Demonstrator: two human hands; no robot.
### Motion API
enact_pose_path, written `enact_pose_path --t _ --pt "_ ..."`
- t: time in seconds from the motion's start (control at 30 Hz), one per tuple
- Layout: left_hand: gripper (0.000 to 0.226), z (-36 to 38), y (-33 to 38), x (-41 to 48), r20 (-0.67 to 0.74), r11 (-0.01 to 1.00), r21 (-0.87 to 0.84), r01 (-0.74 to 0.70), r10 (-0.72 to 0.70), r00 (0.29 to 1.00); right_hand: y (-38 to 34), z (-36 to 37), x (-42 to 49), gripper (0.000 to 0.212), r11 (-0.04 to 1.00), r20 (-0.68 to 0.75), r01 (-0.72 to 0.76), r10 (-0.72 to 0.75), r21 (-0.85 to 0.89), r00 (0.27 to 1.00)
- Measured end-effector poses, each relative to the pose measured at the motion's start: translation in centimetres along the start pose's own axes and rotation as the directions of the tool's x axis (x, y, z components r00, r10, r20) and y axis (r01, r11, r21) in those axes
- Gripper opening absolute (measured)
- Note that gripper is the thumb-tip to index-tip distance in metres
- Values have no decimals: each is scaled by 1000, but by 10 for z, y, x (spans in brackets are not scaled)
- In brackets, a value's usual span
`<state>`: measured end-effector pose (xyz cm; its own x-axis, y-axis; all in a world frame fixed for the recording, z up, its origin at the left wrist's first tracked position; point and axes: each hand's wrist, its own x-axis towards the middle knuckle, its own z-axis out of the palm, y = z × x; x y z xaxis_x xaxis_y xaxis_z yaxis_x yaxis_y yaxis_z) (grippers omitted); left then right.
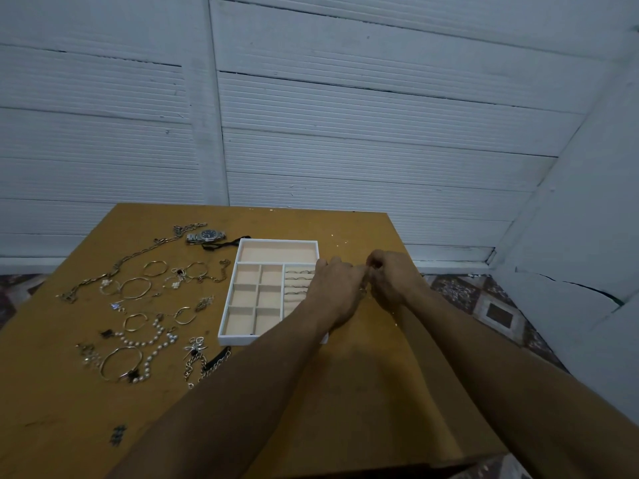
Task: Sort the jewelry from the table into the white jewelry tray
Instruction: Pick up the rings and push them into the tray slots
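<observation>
Left hand (pixel 337 288): was above the right side of the tray, its fingers curled toward the other hand.
Right hand (pixel 390 278): was just past the tray's right edge, fingers curled, its fingertips meeting the left's.
Grip: both hands were bunched together as if working at something tiny; I cannot tell whether either actually held anything.
White jewelry tray (pixel 235 340): lay mid-table; the long far compartment and the 6 square ones looked bare.
Rings (pixel 299 281): several were tucked in the slotted rows on the tray's right side, partly hidden by the left hand.
Loose jewelry: the watch (pixel 206 235), long chain (pixel 138 257), bangles (pixel 135 288) and pearl strand (pixel 152 337) lay on the table (pixel 363 382), left of the tray.
Step, as judged: probably seating a ring.
Doing it well: keep the pinch over the slots, not off the edge; press the band upright into an unused row.
</observation>
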<state>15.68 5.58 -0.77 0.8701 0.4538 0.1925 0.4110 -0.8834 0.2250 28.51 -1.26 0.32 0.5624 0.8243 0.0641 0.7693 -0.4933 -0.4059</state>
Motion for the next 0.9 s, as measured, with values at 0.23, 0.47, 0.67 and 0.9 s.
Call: enact_pose_path --t 0.23,0.47,0.67,0.9 --pt "8 -30 -34 -22 -113 929 -359 89 -138 984 -6 -7 -18 13 847 -82 -125 194 516 978" --pt "6 -42 -85 -63 -87 900 -388 197 -249 965 -28 2 -38 19 654 -5 -139 214 743 977" --pt "13 -41 -88 -78 -90 887 -409 215 -274 958 -50 9 -58 15 515 99 -147 119 845 988" --pt "17 -40 -89 -81 -94 902 -375 213 -265 960 -55 11 -76 15 550 105 -148 108 822 989"
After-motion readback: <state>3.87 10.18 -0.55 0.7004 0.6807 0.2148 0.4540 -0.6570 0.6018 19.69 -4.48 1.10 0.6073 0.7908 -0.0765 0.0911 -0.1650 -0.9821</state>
